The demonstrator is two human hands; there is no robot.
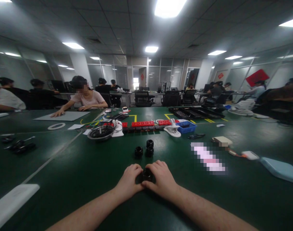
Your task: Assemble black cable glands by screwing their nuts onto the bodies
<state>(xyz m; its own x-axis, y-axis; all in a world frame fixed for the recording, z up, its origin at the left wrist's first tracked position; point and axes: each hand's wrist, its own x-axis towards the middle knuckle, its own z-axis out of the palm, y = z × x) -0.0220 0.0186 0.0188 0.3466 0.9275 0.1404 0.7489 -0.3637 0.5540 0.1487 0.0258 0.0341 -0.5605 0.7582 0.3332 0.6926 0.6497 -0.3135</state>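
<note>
Both hands are closed around a glossy black round fitting with a hole in its top (147,174), low over or on the green table. My left hand (129,179) grips it from the left, fingers curled and thumb toward me. From the right, my right hand (163,179) wraps it the same way, and the two thumbs nearly meet at its near side. The fingers hide much of its sides. Just beyond my hands stand similar black fittings: one on the left (138,151), one on the right (149,151) and one directly behind that (150,143).
Across the table's middle run red blocks (143,124), a coiled black cable (100,131), white clip stands (172,129) and a blue bin (187,127). Black parts (20,146) lie left; a light-blue case (280,169) lies right. Opposite, a person (88,98) touches a grey board (62,116).
</note>
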